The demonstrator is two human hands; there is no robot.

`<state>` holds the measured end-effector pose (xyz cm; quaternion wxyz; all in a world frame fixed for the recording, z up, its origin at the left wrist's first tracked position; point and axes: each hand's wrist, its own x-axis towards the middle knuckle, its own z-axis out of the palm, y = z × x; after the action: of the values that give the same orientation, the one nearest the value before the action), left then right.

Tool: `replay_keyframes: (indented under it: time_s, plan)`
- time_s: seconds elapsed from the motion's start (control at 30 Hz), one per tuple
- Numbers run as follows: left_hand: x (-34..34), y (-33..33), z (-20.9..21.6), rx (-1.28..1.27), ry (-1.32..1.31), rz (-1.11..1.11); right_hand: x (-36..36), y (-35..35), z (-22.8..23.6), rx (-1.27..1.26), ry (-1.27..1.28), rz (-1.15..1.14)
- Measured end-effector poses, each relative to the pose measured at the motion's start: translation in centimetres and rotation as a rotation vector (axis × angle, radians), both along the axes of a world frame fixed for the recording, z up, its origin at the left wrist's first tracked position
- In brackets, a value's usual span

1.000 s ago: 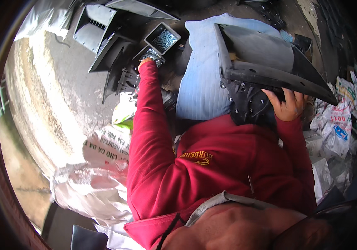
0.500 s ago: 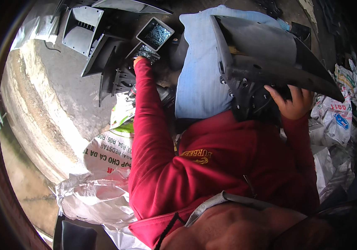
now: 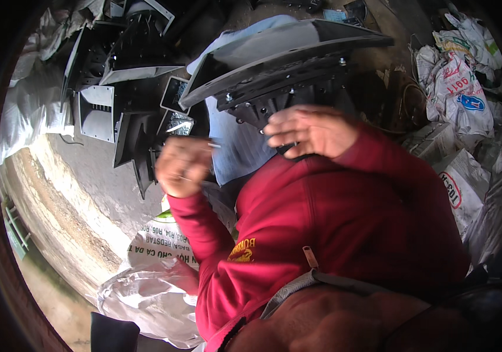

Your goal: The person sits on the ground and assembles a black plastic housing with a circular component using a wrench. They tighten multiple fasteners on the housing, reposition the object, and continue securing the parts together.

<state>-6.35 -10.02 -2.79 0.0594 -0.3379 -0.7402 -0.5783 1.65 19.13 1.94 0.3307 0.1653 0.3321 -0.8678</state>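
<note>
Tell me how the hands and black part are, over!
Left hand blurred, seems to hold something thin. Right hand open, partly hiding black part. Black part covers some blue cloth.

Right hand points its fingers toward left hand.

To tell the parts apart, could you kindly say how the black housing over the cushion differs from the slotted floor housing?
The black housing shows a bolt-studded dark side; the slotted housing shows a grey slotted face. The black housing tilts above the cushion; the slotted housing sits on the floor. Both have rimmed recesses.
</note>
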Motion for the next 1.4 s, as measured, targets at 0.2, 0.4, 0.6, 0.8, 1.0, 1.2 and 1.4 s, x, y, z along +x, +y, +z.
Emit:
replay_keyframes:
  time_s: [0.2,0.4,0.6,0.8,1.0,1.2,1.4]
  plan:
    - [4.6,9.5,5.8,-0.395,-0.011,-0.081,0.8,-0.8,-2.9,-0.196,-0.236,-0.075]
    - [3.2,11.4,6.2,-0.287,-0.066,0.104,1.5,2.5,-2.2,0.154,0.253,-0.166]
    - [0.8,14.1,5.8,-0.640,0.315,0.325,-0.3,6.7,0.4,1.594,1.284,-0.370]
    - [1.5,16.1,6.4,-0.808,0.369,0.459,-2.3,6.6,-0.8,1.893,1.494,-0.191]
    - [2.8,16.4,7.3,-0.877,0.213,0.523,-2.5,5.8,-0.7,1.851,1.508,-0.116]
    - [2.8,16.8,7.3,-0.865,0.151,0.516,-3.5,5.2,-1.2,1.790,1.665,-0.335]
    - [3.3,16.2,6.9,-0.774,0.155,0.374,-3.4,5.0,-1.6,1.766,1.658,-0.387]
